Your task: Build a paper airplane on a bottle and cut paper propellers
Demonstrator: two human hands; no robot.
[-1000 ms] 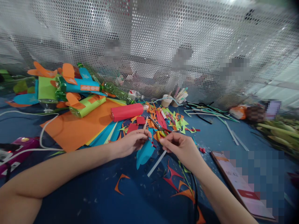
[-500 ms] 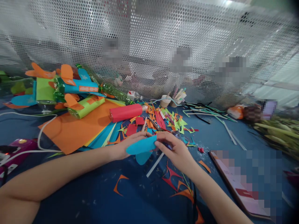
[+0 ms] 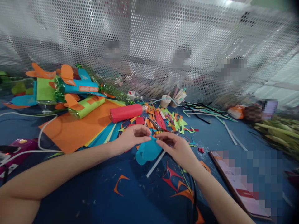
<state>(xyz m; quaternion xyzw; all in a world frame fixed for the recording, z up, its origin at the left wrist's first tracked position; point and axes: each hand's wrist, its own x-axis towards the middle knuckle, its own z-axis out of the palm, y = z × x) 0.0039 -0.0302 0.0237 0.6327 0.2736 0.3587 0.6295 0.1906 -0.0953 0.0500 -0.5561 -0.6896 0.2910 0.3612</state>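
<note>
Blue paper cut-outs with rounded ends [image 3: 151, 150] hang between my two hands above the table. My left hand [image 3: 136, 136] pinches their upper edge from the left, thumb and fingertips together. From the other side my right hand [image 3: 174, 145] grips the same edge between thumb and fingers. One rounded piece partly covers another, so I cannot tell whether they are joined. Just beyond the hands lie scissors [image 3: 155, 123] among paper scraps. A bottle wrapped in red paper [image 3: 126, 112] rests behind my left hand.
Paper-decorated bottles [image 3: 79, 86] pile up at the left, beside orange paper sheets [image 3: 70, 130]. A phone [image 3: 240, 183] lies at the right. Cups of pens [image 3: 178, 98] stand near the perforated metal screen [image 3: 149, 40]. A white cable [image 3: 42, 130] and purple device [image 3: 21, 152] are at left.
The blue paper has turned from a nearly edge-on, sideways position to hanging downward with its rounded ends facing me. My left hand has come up from behind it to its upper edge.
</note>
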